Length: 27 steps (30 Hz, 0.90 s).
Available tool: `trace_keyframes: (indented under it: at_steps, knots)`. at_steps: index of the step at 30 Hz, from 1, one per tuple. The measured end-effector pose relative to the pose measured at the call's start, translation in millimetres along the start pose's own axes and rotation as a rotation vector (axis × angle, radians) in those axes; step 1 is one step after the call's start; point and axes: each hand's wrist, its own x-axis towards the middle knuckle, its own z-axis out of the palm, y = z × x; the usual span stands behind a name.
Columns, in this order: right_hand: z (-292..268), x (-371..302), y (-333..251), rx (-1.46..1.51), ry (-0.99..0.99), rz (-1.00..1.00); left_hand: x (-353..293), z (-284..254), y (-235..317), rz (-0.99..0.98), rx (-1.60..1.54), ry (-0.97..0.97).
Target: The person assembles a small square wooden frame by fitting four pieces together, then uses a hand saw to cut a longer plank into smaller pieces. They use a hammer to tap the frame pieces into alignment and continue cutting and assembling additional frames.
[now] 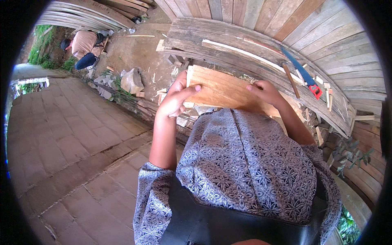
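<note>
Across the front of my body I hold a pale wooden board [228,89], tilted so its broad face shows. My left hand [176,97] grips its left end, thumb on the face and the fingers partly hidden behind. Toward the right part of the board, my right hand [266,93] is closed on the upper edge, with its thumb over the face. Beyond the board, a hammer [290,81] with a wooden handle and a blue-bladed handsaw [300,68] with a red handle lie on a weathered plank bench [241,38].
A long pale wood strip [245,55] lies on the bench. Offcuts [328,96] sit near the saw. A plank wall [326,36] rises behind and right. At left stands a block wall [77,143]. A rock [132,81] and a crouching person [85,45] are farther off.
</note>
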Motion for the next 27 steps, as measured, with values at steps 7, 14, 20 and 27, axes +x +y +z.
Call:
trace_keyframes:
  at_steps: [7,14,20,27]
  knots:
    - [-3.0,-22.6,-20.7,-0.006,0.214,-0.033,3.0,-16.2,-7.3,0.054,-0.068,-0.065]
    - [-24.3,-51.9,-31.9,-0.061,0.282,0.014,8.0,-8.7,-9.7,0.009,-0.046,-0.121]
    - [-29.4,-59.9,-32.1,-0.093,0.312,0.06,19.5,-6.3,-18.8,-0.006,-0.15,-0.181]
    - [-28.5,-57.3,-41.9,-0.083,0.309,0.042,11.2,-3.4,-17.3,0.029,-0.154,-0.121]
